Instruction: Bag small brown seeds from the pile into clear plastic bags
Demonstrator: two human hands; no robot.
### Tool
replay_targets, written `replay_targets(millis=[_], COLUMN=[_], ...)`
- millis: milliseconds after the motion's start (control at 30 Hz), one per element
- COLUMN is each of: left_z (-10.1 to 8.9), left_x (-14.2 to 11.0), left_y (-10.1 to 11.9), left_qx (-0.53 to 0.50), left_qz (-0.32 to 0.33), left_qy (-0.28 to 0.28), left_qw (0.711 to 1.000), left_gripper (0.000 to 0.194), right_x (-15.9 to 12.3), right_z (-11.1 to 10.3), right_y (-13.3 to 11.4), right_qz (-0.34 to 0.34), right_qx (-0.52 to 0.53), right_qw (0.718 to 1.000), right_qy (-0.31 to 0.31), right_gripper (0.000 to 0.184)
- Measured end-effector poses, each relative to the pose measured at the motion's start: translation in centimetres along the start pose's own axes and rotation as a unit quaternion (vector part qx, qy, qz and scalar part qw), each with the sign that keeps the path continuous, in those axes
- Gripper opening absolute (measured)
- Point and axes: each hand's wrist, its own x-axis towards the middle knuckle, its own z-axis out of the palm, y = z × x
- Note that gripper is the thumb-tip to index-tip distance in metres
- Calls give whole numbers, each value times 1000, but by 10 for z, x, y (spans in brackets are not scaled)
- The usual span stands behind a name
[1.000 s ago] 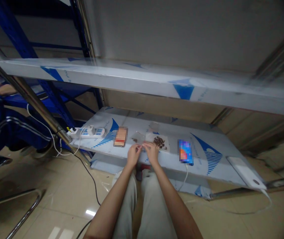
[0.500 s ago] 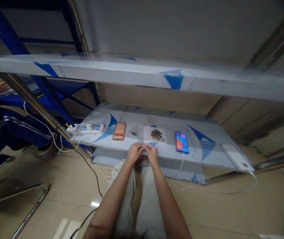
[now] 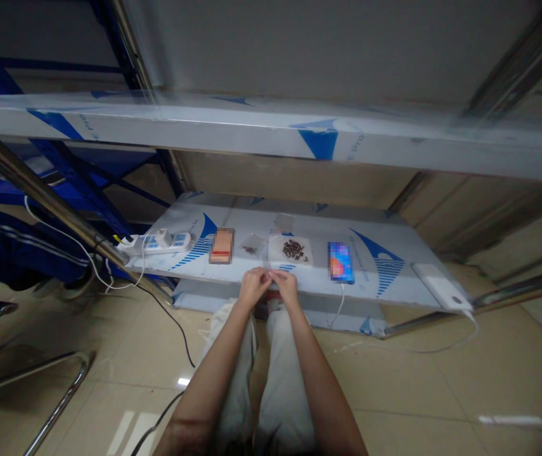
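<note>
Left hand (image 3: 253, 288) and right hand (image 3: 286, 286): narrow, fingertips pinched together, any held item too small to tell, above the front edge of the steel shelf (image 3: 232, 212). Dark pellets (image 3: 293, 250) on a paper sheet (image 3: 276, 250) lie just ahead of the right hand. Risk: a slackened pinch could drop anything held to the floor.

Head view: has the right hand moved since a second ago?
Yes, slightly. Its fingers now sit just short of the near edge of the white sheet, drawn back toward the person, where they reached that sheet's corner before. The right hand stays over the shelf's front edge.
</note>
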Motion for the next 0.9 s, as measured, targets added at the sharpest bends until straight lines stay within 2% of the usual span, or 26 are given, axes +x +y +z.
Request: replay_targets(millis=[167, 367, 567, 667, 900], left_z=[0, 0, -4, -5, -6], left_x=[-2, 0, 0, 0, 1], left_y=[4, -1, -3, -2, 0], left_qx=[37, -40, -120, -142, -145], left_qz=[12, -31, -6, 3, -20], left_qy=[6, -6, -20, -27, -23], left_qw=[999, 999, 993, 990, 989], left_gripper=[16, 18, 26, 27, 26], right_x=[0, 0, -1, -2, -2], right_z=[0, -1, -1, -1, 0], right_y=[-2, 1, 1, 2, 0], right_qz=[24, 34, 78, 69, 53], right_qx=[29, 22, 64, 53, 44], right_qw=[999, 999, 995, 996, 998], right_qy=[10, -4, -6, 5, 8], right_gripper=[24, 24, 26, 27, 30])
